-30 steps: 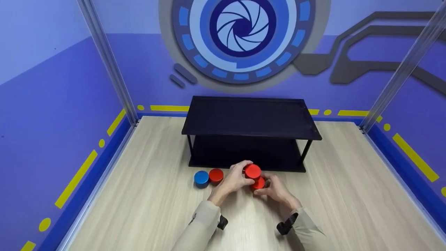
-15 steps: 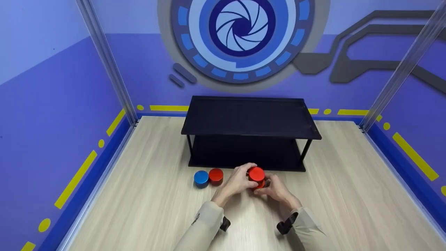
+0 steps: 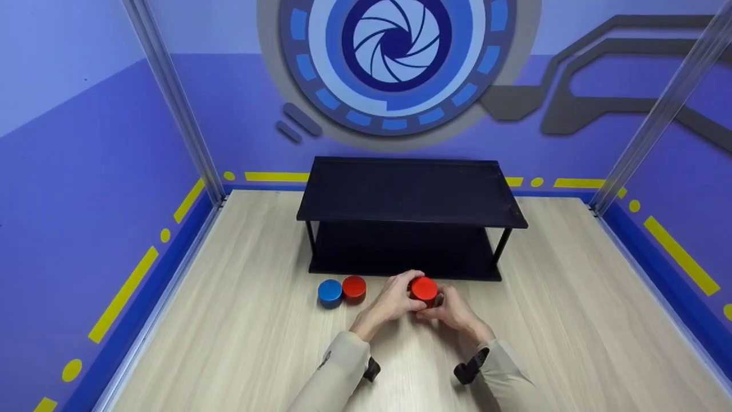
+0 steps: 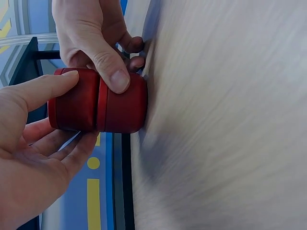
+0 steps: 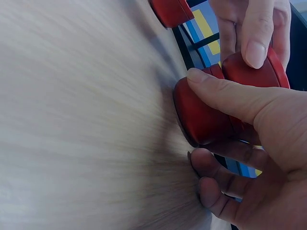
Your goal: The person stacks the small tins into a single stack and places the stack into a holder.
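Observation:
Two round red lidded tins stand stacked on the table in front of the black shelf. My left hand [image 3: 393, 298] grips the upper tin [image 4: 76, 105], thumb on one side and fingers on the other. My right hand [image 3: 456, 312] grips the lower tin [image 5: 199, 115], which rests on the tabletop. From the head view the upper tin's lid [image 3: 424, 288] hides most of the lower one. In the left wrist view the two tins meet end to end, nearly aligned.
A two-tier black shelf [image 3: 412, 191] stands behind the hands, its lower tier edge close to the tins. Left of the hands, a blue tin [image 3: 330, 293] and another red tin [image 3: 354, 289] sit side by side on the wooden table [image 3: 257, 343]. Patterned walls enclose the table.
My left hand has moved right and slightly toward me with the upper red tin, bringing it over the lower one. The right hand has stayed put.

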The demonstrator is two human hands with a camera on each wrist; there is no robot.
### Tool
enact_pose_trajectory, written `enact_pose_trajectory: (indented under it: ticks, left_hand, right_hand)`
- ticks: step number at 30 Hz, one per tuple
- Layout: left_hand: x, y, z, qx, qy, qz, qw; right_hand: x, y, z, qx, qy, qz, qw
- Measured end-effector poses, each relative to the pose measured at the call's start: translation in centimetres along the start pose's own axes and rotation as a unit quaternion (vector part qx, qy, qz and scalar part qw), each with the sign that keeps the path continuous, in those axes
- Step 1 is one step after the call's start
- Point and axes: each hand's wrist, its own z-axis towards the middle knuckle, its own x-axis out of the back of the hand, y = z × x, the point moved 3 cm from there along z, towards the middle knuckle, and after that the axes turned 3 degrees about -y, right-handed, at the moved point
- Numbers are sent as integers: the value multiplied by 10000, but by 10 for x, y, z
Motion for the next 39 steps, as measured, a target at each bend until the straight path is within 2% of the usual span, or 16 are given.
enact_pose_trajectory:
  ticks: [25, 29, 36, 39]
  left_hand:
    - [-2, -1, -2, 17, 15, -203, 9998]
    - [-3, -2, -2, 62, 4, -200, 9998]
    - [-2, -2, -5, 190, -11, -201, 9996]
    - [0, -2, -6, 262, -58, -228, 9994]
  right_hand:
    - [0, 4, 0, 164, -35, -19, 9999]
    - [1, 4, 0, 197, -53, -20, 9998]
    - [2, 4, 1, -33, -101, 29, 9999]
    - [2, 3, 1, 31, -100, -22, 9999]
